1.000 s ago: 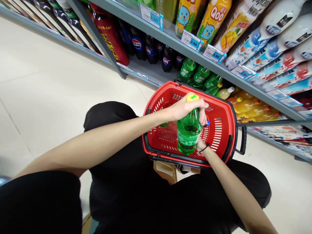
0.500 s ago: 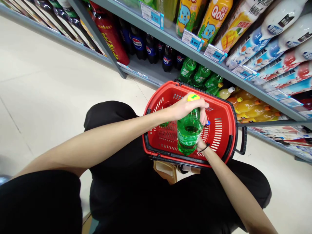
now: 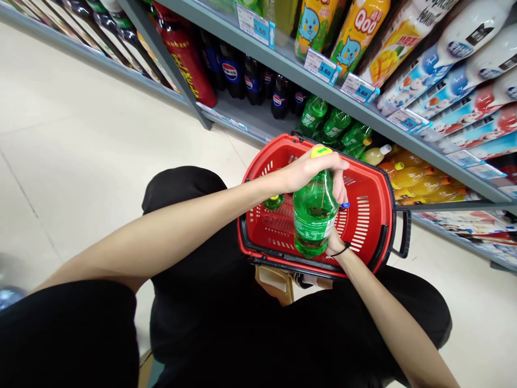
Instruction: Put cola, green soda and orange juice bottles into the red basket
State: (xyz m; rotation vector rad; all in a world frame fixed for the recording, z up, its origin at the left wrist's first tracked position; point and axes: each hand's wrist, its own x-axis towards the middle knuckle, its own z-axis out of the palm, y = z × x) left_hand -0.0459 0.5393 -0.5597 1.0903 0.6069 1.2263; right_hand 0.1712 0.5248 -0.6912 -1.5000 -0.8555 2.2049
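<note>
My left hand (image 3: 315, 171) is closed round the upper part of a green soda bottle (image 3: 313, 215), just below its yellow cap (image 3: 321, 152). The bottle is tilted over the red shopping basket (image 3: 274, 144), and green liquid shows inside it. My right hand (image 3: 334, 242), with a dark band at the wrist, reaches behind the bottle's lower part; its fingers are hidden. A small blue thing (image 3: 344, 205) sticks out beside my left fingertips, too small to name. Beneath my left forearm, part of another green bottle (image 3: 273, 202) lies in the basket.
Beyond the basket stands a grey shelf (image 3: 258, 116) with cola bottles (image 3: 280, 99), green soda bottles (image 3: 335, 125) and orange drinks (image 3: 416, 177). Juice bottles (image 3: 361, 27) fill the shelf above. The basket's black handle (image 3: 404, 234) juts out right, near my right knee.
My left hand and the bottle have shifted slightly; the yellow cap sits a little higher. More of the other green bottle shows under my forearm. The whole view has drifted a little.
</note>
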